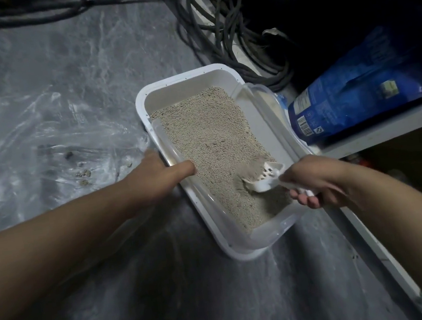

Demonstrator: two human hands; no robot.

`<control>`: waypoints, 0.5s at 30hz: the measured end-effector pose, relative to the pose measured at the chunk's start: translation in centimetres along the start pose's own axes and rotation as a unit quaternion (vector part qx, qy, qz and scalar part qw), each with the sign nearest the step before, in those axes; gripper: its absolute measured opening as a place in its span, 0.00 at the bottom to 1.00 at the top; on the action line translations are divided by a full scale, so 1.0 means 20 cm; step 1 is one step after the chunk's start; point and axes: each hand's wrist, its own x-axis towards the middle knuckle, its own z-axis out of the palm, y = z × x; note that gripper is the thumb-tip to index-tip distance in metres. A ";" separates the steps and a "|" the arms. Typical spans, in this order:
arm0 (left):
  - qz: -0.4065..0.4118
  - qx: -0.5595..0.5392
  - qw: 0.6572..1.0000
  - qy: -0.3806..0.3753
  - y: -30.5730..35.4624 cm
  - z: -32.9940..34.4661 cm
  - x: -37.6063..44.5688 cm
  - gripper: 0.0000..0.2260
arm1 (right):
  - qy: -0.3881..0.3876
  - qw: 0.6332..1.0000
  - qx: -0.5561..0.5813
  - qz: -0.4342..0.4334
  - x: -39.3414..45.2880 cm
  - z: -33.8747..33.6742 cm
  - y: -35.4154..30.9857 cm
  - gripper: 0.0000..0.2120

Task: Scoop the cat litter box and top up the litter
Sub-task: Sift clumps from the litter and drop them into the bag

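A white litter box [162,85] with a clear inner rim sits on the grey floor, filled with beige litter [209,133]. My left hand [160,172] grips the box's left rim, thumb lying inside over the edge. My right hand [314,181] holds the handle of a white slotted scoop [263,177], whose head is dug into the litter near the box's right side, with litter heaped on it. A blue litter bag [357,95] lies on a low shelf to the right.
A clear plastic bag [41,144] with a few clumps in it is spread on the floor left of the box. Dark cables [228,36] coil behind the box. A white shelf edge [387,123] runs along the right.
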 end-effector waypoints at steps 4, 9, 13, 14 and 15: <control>0.005 -0.009 1.000 0.008 -0.01 0.00 0.01 0.11 | -0.029 0.999 0.024 0.036 0.01 -0.02 0.02 0.10; 0.013 -0.011 1.000 -0.007 -0.01 0.00 0.00 0.13 | -0.068 0.995 -0.009 0.069 -0.06 -0.08 0.02 0.11; 0.010 0.003 1.000 -0.011 -0.01 0.01 0.00 0.17 | -0.095 0.992 -0.032 0.079 -0.08 -0.11 0.01 0.12; 0.010 0.002 1.000 -0.009 -0.01 0.00 0.00 0.16 | -0.102 0.990 -0.035 0.085 -0.07 -0.10 0.01 0.11; 0.008 -0.002 1.000 -0.009 -0.02 0.00 0.01 0.14 | -0.108 0.989 -0.036 0.093 -0.06 -0.08 0.02 0.11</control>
